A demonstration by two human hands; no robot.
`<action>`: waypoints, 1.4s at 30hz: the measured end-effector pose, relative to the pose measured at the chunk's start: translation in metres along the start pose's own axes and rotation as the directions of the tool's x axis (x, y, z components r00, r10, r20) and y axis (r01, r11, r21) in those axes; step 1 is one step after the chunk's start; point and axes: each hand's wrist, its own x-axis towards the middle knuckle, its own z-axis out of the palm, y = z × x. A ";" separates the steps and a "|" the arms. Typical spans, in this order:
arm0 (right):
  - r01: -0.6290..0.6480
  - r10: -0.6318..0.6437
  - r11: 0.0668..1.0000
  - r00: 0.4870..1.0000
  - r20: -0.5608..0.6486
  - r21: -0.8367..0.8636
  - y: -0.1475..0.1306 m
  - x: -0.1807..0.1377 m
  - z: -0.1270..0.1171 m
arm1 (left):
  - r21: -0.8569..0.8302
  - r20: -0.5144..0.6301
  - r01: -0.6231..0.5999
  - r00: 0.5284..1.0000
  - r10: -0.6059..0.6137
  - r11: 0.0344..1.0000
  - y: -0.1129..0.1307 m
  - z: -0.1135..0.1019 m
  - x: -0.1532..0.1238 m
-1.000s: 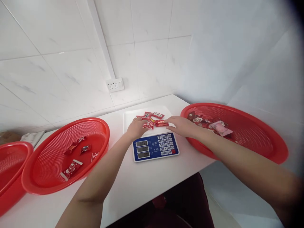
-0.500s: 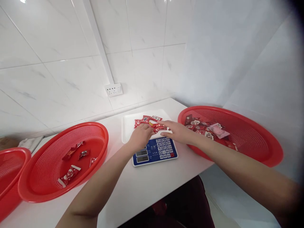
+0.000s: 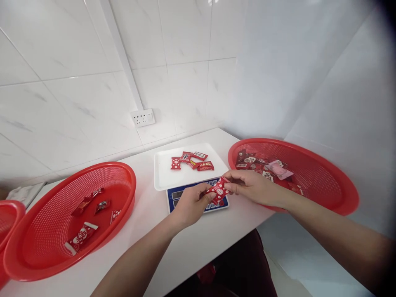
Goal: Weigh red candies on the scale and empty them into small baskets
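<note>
A red candy packet with white dots point(image 3: 219, 189) is pinched between both my hands above the blue keypad of the scale point(image 3: 185, 194). My left hand point(image 3: 191, 204) grips its near end and my right hand point(image 3: 252, 187) grips its far end. On the scale's white tray point(image 3: 165, 175) lie several more red candy packets point(image 3: 192, 161).
The red mesh basket point(image 3: 324, 194) at the right holds a heap of wrapped candies point(image 3: 262, 165). Another red basket point(image 3: 37, 255) at the left has several candies point(image 3: 93, 210) in it. A third red basket point(image 3: 8, 225) peeks in at the far left. A wall socket point(image 3: 142, 117) sits behind.
Both hands drew back from the tray toward me, lifting one dotted red packet off it. The packet now hangs over the keypad between the two hands.
</note>
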 end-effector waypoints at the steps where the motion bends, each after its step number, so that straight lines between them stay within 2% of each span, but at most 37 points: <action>1: -0.006 0.006 1.000 1.000 0.012 -0.021 -0.001 -0.002 0.000 | -0.005 -0.004 0.000 1.000 0.000 1.000 0.002 0.001 0.000; 5: -0.001 0.004 0.986 1.000 0.019 -0.165 0.000 -0.010 0.004 | -0.018 0.021 -0.001 1.000 0.001 1.000 0.006 0.007 -0.002; 8: 0.040 -0.036 0.984 0.999 0.023 -0.175 0.000 -0.013 0.007 | -0.037 0.052 0.006 0.999 -0.004 0.999 0.006 0.012 -0.004; 20: -0.011 0.008 0.997 0.999 -0.034 -0.075 0.002 -0.007 0.015 | -0.063 0.013 0.039 0.999 -0.038 0.997 0.005 0.010 -0.002; 24: 0.014 -0.015 1.000 0.999 0.030 0.009 0.004 0.003 0.012 | -0.046 -0.042 0.066 0.997 -0.068 0.997 -0.001 0.002 -0.001; 26: 0.046 -0.049 0.996 0.998 0.032 0.082 0.006 0.018 0.008 | -0.033 -0.094 0.094 0.991 -0.096 0.995 -0.006 -0.005 -0.003; 28: 0.063 -0.059 0.994 0.997 -0.045 0.086 0.010 0.042 0.005 | -0.017 -0.144 0.122 0.982 -0.123 0.992 -0.011 -0.012 -0.006; 31: 0.037 -0.057 0.990 0.987 -0.148 -0.134 0.017 0.089 0.006 | 0.018 -0.177 0.144 0.974 -0.138 0.989 -0.014 -0.020 -0.014; 33: 0.040 -0.075 0.936 0.993 -0.087 -0.351 0.018 0.120 0.011 | 0.048 -0.181 0.144 0.974 -0.133 0.988 -0.014 -0.022 -0.022; 35: 0.062 -0.081 0.873 0.997 -0.018 -0.483 0.017 0.146 0.018 | 0.076 -0.191 0.146 0.973 -0.129 0.986 -0.014 -0.023 -0.032; 38: 0.073 -0.062 0.838 0.997 0.039 -0.540 0.012 0.173 0.031 | 0.100 -0.226 0.166 0.964 -0.140 0.981 -0.015 -0.027 -0.049; 42: 0.045 -0.019 0.816 0.999 0.051 -0.576 0.011 0.188 0.041 | 0.092 -0.284 0.242 0.936 -0.207 0.966 -0.016 -0.036 -0.072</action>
